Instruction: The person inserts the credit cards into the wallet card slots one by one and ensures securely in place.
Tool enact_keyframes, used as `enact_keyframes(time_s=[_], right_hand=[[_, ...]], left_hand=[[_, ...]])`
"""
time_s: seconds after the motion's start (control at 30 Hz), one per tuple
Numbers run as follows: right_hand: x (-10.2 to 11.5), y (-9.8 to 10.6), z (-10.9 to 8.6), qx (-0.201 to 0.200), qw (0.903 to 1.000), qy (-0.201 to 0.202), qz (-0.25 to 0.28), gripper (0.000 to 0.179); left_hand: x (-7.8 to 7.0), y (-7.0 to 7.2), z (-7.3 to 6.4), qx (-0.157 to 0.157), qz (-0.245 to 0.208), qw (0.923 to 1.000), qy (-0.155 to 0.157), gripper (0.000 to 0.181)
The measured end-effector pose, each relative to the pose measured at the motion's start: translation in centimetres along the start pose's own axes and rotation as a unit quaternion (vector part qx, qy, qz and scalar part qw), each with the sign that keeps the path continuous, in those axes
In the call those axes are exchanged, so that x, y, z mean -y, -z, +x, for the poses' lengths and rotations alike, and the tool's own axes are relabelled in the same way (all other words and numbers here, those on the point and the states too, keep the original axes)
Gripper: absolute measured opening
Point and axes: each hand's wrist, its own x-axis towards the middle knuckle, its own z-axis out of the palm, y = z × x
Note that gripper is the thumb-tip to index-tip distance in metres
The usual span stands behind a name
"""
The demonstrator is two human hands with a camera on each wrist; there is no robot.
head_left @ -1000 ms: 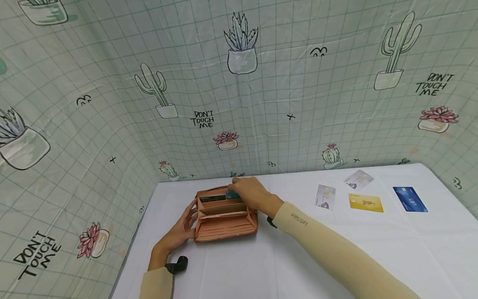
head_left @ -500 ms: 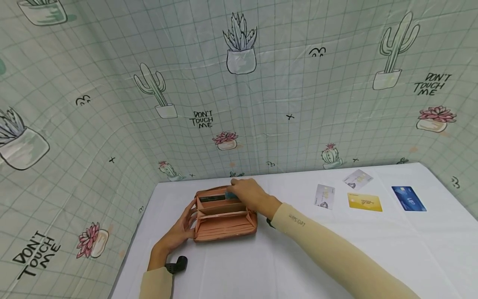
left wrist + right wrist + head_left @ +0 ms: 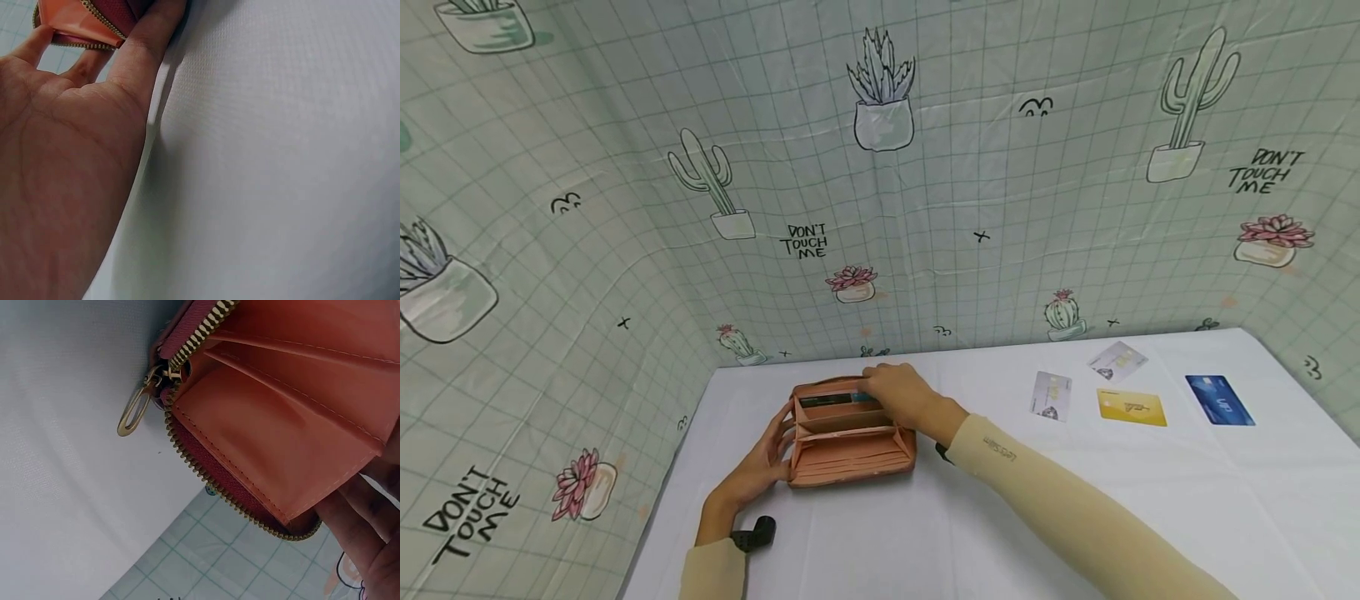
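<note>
An unzipped coral zip-around wallet (image 3: pixel 852 457) stands spread on the white table, its compartments facing up. My left hand (image 3: pixel 762 462) holds its left end, thumb at the near corner and fingers round the side. In the left wrist view the fingers (image 3: pixel 139 65) lie along the zip edge. At the far right side, my right hand (image 3: pixel 898 393) grips a blue-teal card (image 3: pixel 861 397) in the back slots, mostly covered by that hand. Beside it in the slots sits a dark card (image 3: pixel 824 401). The right wrist view shows fingers (image 3: pixel 350 528) behind the wallet's wall; the thumb is hidden.
Four-sided cards lie to the right: a silver card (image 3: pixel 1051 396), another silver card (image 3: pixel 1117 362), a yellow card (image 3: pixel 1132 407) and a blue VIP card (image 3: pixel 1220 400). A brass zip pull (image 3: pixel 133 412) hangs from the wallet's end. Patterned cloth (image 3: pixel 955 167) stands behind the table (image 3: pixel 1000 517).
The blue-teal card has sunk lower into the back slot, and my right hand has come slightly down with it. My left hand keeps its hold on the wallet.
</note>
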Motion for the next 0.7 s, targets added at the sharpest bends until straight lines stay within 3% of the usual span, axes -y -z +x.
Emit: enact_keyframes(time_s=[0.47,0.7], right_hand=[[0.0,0.7,-2.4,0.01,0.9969,-0.012,0.078,0.031],[-0.4,1.0,-4.2,0.009,0.9843,-0.01,0.176,0.03]], left_hand=[[0.3,0.0,0.2,0.003,0.0,1.0,0.004,0.115],[0.3,-0.1,0.1,-0.006,0.005,0.9999,0.012,0.116]])
